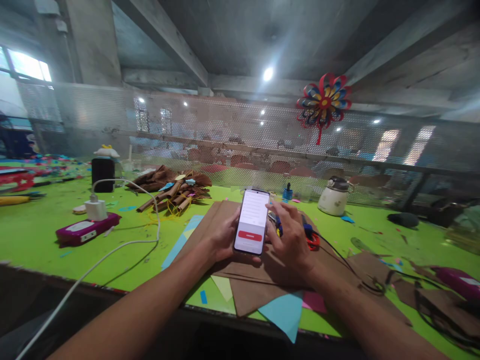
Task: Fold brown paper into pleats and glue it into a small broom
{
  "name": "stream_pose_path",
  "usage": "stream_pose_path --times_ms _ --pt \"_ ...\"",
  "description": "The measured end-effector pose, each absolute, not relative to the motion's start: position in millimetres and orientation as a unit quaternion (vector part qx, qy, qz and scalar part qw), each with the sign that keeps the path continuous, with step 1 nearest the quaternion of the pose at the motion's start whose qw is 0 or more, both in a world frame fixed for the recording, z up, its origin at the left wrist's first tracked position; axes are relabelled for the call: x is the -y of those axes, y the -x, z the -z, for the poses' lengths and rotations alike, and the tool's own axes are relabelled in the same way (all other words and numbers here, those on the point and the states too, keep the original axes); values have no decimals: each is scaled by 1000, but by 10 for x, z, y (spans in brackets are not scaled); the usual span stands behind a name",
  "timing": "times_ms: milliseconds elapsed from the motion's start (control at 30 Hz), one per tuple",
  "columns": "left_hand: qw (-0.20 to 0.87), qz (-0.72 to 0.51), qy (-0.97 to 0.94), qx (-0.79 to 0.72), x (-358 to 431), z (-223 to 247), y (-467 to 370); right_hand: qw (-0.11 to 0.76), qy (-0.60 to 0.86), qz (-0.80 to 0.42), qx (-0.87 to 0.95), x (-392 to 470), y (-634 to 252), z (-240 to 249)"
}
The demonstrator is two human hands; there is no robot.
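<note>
A phone (251, 220) with a lit white screen and a red button is held upright over the table. My left hand (227, 237) is wrapped round its left side and lower back. My right hand (288, 232) is at the phone's right edge, fingers bent and apart, one fingertip close to the screen; whether it touches cannot be made out. Under both hands lie brown paper sheets (247, 295), with a light blue sheet (285, 312) sticking out below. Behind my right hand is a red-handled tool (312, 241), partly hidden.
The green table (131, 265) carries a purple power strip (88, 229) with a white plug and cable, a dark box (103, 175), brown paper rolls (176, 192), a white kettle (333, 197) and black cables at right. A mesh panel (225, 135) stands behind.
</note>
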State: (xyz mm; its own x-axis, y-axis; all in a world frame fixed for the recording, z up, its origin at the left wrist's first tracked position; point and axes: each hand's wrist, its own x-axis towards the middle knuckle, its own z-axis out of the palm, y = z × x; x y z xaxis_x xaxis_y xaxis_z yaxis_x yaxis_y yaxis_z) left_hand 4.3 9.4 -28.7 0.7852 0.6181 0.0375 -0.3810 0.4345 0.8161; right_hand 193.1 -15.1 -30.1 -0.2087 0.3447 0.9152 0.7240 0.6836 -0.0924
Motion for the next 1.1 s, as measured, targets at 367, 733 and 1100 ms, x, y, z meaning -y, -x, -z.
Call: stream_pose_path --times_ms 367,733,1100 --pt "848 -299 -410 -152 -83 245 -54 533 333 174 758 229 -1872 278" --pt "840 -317 -412 -156 -59 222 -65 536 334 167 757 222 -1868 309" --pt "824 -341 -417 -179 -43 239 -112 416 335 176 827 326 -1808 258"
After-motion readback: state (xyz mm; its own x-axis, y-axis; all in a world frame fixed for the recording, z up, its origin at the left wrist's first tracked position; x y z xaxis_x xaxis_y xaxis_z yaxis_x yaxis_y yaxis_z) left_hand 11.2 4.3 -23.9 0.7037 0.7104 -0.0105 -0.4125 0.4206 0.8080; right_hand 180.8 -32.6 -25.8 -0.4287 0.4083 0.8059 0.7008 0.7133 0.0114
